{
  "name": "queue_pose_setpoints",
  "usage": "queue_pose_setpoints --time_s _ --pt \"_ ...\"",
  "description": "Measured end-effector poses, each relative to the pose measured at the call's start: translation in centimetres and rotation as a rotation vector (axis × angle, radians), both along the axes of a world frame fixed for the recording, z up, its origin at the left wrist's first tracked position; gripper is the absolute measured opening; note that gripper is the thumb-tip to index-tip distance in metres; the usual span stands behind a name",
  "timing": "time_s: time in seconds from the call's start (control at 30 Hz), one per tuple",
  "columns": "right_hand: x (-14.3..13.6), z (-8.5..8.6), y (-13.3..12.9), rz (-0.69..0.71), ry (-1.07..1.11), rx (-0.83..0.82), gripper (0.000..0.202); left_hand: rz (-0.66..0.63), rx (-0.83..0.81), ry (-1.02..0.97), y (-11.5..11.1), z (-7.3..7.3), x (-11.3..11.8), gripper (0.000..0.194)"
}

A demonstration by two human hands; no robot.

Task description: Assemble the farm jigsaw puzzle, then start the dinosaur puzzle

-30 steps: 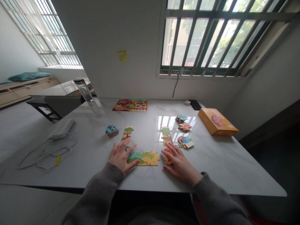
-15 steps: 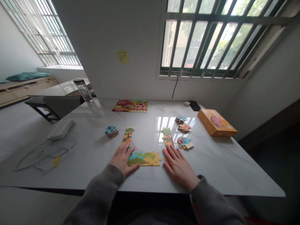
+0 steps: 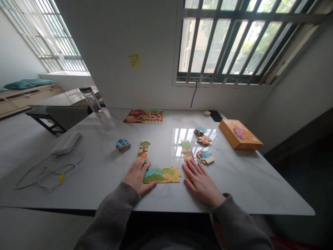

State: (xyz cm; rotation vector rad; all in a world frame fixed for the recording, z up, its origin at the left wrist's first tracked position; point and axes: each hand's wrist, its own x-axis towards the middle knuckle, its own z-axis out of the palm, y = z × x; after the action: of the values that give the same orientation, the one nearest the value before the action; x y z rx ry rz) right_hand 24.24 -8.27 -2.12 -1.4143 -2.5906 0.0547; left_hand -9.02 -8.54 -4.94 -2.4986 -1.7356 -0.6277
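Observation:
My left hand (image 3: 137, 177) lies flat with fingers stretched out, covering the corner of an L-shaped run of joined jigsaw pieces. From it, a left strip (image 3: 143, 149) extends away from me and a bottom strip (image 3: 163, 175) with a green crocodile extends to the right. Flat on the near part of a separate right strip (image 3: 186, 149) rests my right hand (image 3: 201, 184), its fingers extended. A narrow gap shows between the bottom strip's right tab and the pieces under my right hand. Both palms hide some pieces.
Piles of loose pieces sit left (image 3: 123, 145) and right (image 3: 205, 157), with two more piles behind the right one. Farther out are an orange box (image 3: 240, 135), a picture sheet (image 3: 143, 116), a black phone (image 3: 215, 116), a glass bottle (image 3: 91, 100) and a white cable (image 3: 49, 187).
Under my left hand, the L-shaped puzzle section has slid slightly right. My right hand and the right strip have also shifted a little right. A small gap still separates the sections.

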Motion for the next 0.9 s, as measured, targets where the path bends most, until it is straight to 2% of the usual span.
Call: queue_pose_setpoints --time_s 0.17,0.37,0.6,0.9 --pt "-0.2 0.4 -0.4 -0.017 0.09 0.046 0.056 -0.078 -0.03 -0.031 -0.2 0.2 -0.4 0.059" --pt "-0.4 1.4 -0.9 0.117 0.257 0.084 0.027 -0.112 -0.043 -0.056 0.1 0.3 -1.1 0.06" --pt "-0.3 1.5 -1.1 0.176 0.309 0.037 0.028 -0.139 -0.066 -0.038 0.2 0.6 -1.6 0.054" --pt "-0.3 1.7 -1.2 0.153 0.27 0.01 0.029 -0.101 -0.06 -0.04 -0.2 0.8 -1.3 0.051"
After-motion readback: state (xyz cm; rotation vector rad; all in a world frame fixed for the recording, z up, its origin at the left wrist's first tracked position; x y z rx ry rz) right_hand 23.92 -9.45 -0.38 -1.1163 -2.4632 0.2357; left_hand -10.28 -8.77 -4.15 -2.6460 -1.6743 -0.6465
